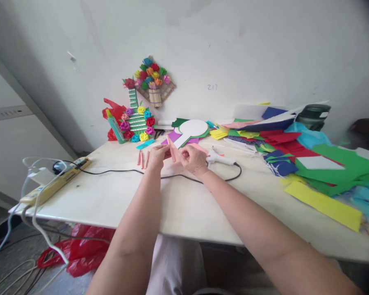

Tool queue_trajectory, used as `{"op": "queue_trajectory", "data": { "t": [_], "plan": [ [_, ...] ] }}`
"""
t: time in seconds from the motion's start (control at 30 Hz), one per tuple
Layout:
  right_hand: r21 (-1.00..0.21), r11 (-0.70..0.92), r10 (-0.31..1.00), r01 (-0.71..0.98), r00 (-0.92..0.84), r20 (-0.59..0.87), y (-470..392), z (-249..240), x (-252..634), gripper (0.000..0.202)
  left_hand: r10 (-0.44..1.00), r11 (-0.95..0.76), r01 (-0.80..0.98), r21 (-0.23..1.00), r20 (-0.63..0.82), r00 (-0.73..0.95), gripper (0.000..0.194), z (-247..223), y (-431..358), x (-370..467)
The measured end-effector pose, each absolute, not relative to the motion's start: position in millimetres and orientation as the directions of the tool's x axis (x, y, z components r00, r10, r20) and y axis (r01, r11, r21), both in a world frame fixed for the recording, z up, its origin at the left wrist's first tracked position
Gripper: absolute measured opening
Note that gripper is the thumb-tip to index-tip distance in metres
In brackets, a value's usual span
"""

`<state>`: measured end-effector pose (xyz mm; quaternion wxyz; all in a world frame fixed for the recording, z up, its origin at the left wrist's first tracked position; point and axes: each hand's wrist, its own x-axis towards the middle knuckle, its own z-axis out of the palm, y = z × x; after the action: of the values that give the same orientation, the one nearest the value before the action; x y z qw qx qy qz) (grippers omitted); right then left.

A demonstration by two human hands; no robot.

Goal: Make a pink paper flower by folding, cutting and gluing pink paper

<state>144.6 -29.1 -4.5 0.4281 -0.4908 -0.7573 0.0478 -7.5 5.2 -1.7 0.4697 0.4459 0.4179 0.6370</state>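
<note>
A piece of pink paper (pixel 172 150) is held up over the table, pinched between my two hands. My left hand (pixel 157 157) is closed on its left side, and my right hand (pixel 193 159) grips its right side. Left of the left hand lie several short pink paper strips or rolls (pixel 143 159). Behind the hands is a white paddle-shaped cutout (pixel 193 129) with a round head, over green and purple paper. A white glue gun (pixel 220 158) rests just right of my right hand, and more pink paper shows partly behind that hand.
A yellow power strip (pixel 58 180) with plugs sits at the left edge; its black cord (pixel 110 171) crosses the table. A green glue bottle (pixel 116 128) and paper-flower crafts (pixel 138 119) stand at the back. Coloured sheets (pixel 326 164) pile up on the right.
</note>
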Motion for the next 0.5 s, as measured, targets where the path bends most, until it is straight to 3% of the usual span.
{"op": "queue_trajectory", "data": {
  "t": [0.17, 0.27, 0.4, 0.5],
  "plan": [
    [-0.406, 0.527, 0.763, 0.747, -0.206, 0.612, -34, -10, 138, 0.027, 0.962, -0.234, -0.285, 0.929, 0.179, -0.208, 0.018, -6, 9, -6],
    [-0.430, 0.470, 0.806, 0.770, -0.176, 0.565, -33, -13, 135, 0.029, 0.945, -0.247, -0.327, 0.912, 0.152, -0.289, 0.012, -7, 10, -4],
    [-0.651, 0.389, 0.900, 0.651, -0.117, 0.420, -29, -14, 129, 0.020, 0.930, -0.243, -0.391, 0.888, 0.098, -0.355, 0.013, -7, 12, -1],
    [-0.901, 0.210, 0.977, 0.379, -0.103, 0.185, -27, -15, 124, 0.014, 0.928, -0.235, -0.443, 0.865, 0.064, -0.367, 0.013, -9, 14, 2]
  ]
}}
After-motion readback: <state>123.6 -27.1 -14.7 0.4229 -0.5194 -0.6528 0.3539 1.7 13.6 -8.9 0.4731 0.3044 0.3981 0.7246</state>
